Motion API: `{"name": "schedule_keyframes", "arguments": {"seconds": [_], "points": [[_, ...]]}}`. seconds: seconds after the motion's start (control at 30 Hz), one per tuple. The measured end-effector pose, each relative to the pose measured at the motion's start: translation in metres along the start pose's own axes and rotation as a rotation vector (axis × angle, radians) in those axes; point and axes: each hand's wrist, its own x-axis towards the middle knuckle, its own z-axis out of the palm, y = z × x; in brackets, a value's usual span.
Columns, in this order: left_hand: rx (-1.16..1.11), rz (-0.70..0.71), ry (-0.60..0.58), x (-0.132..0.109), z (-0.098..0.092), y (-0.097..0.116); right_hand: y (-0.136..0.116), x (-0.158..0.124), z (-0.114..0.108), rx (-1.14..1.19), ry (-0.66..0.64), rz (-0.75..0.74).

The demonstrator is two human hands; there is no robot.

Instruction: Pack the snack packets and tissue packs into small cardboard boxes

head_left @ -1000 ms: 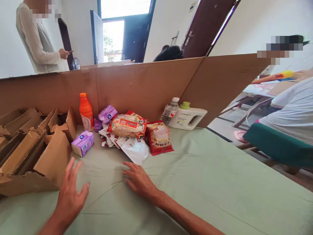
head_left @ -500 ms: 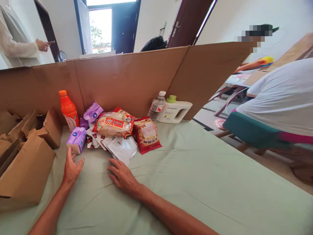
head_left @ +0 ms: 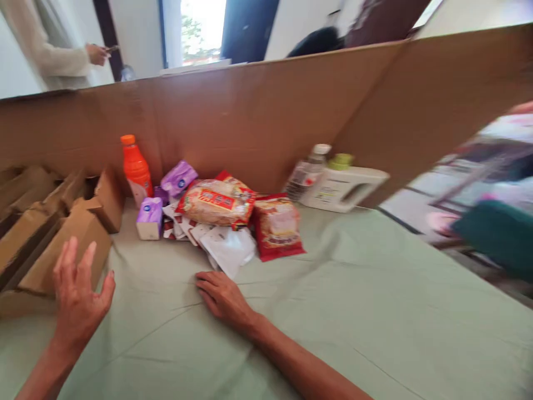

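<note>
My left hand (head_left: 79, 286) is raised with its fingers spread, holding nothing, in front of the cardboard boxes (head_left: 69, 250) on the left. My right hand (head_left: 225, 297) rests on the green cloth (head_left: 358, 311), fingers loosely bent and holding nothing visible. Just beyond it lie white flat packets (head_left: 231, 247). Behind these are a red and clear food bag (head_left: 214, 203) and a red snack bag (head_left: 278, 226). A purple tissue pack (head_left: 150, 218) stands nearer the boxes, with another purple tissue pack (head_left: 179, 178) tilted behind it.
An orange bottle (head_left: 136, 172) stands by the cardboard wall (head_left: 258, 122) at the back. Right of the pile, a clear bottle (head_left: 306, 176) leans beside a white jug with a green cap (head_left: 341, 189). Beyond the wall, a person's hand (head_left: 96, 54) holds a thin object.
My left hand has moved left and toward me, away from the purple tissue pack to the boxes. The right hand stays on the cloth, its fingers closer together. The view has swung left.
</note>
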Motion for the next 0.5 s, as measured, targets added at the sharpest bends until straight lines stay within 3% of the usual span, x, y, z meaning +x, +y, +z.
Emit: {"name": "schedule_keyframes", "arguments": {"seconds": [0.07, 0.17, 0.27, 0.37, 0.5], "points": [[0.212, -0.025, 0.011, 0.013, -0.028, -0.014, 0.001, -0.002, 0.001, 0.009, 0.009, -0.024], [0.356, -0.142, -0.13, 0.028, -0.053, -0.032, 0.002, -0.004, 0.004, -0.028, 0.027, -0.053], [0.408, -0.239, -0.24, 0.033, -0.065, -0.042, 0.003, -0.005, 0.006, -0.035, 0.039, -0.062], [0.427, -0.308, -0.248, 0.03, -0.07, -0.048, 0.001, -0.005, 0.008, -0.025, 0.059, -0.05], [0.323, -0.198, -0.291, 0.013, -0.08, -0.047, -0.002, -0.003, 0.006, 0.157, 0.105, 0.067]]}}
